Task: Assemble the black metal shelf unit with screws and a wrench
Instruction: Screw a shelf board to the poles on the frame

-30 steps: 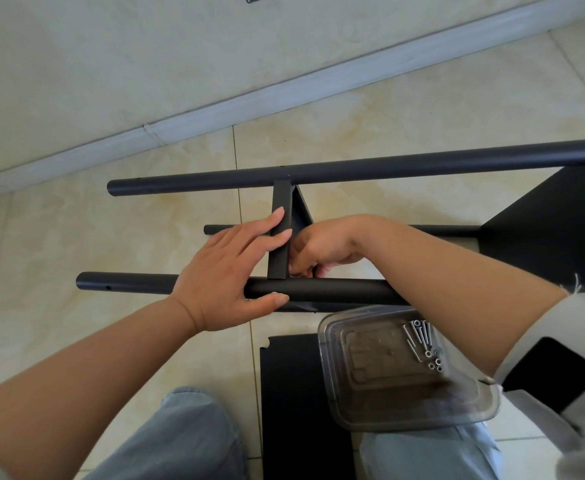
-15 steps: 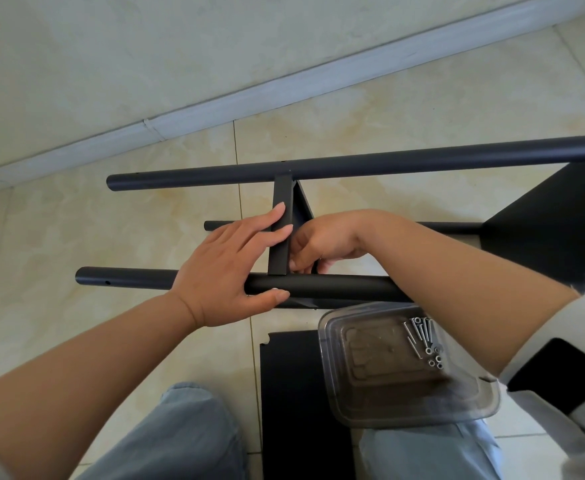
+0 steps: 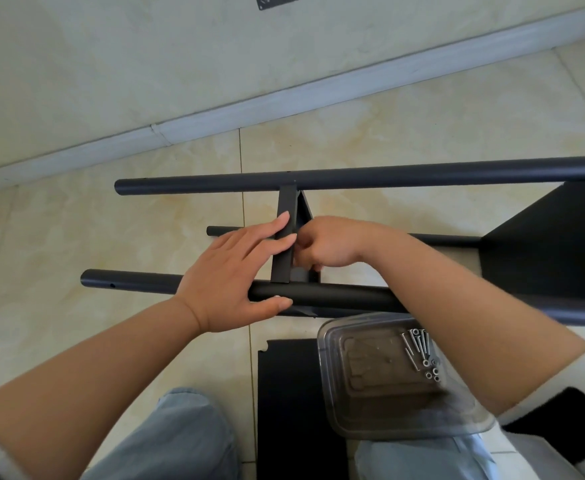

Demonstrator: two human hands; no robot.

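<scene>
The black shelf frame lies on its side on the tiled floor, with a far tube (image 3: 422, 174), a thin middle tube (image 3: 440, 240) and a near tube (image 3: 336, 297). A narrow black shelf panel (image 3: 285, 202) stands on edge between the far and near tubes. My left hand (image 3: 228, 271) rests on the near tube, its straight fingers pressing the panel's edge and its thumb along the tube's near side. My right hand (image 3: 329, 244) is curled behind the panel at its joint with the near tube. Its fingertips and anything they hold are hidden. No wrench shows.
A clear plastic container (image 3: 370, 375) with several screws (image 3: 420, 344) and nuts (image 3: 431, 370) sits on my right knee. A flat black panel (image 3: 287, 393) lies on the floor between my knees. A mounted shelf (image 3: 554, 244) fills the right. The skirting board (image 3: 284, 98) runs behind.
My right hand has shifted slightly upward behind the panel. My left hand stays on the near tube and the panel's edge.
</scene>
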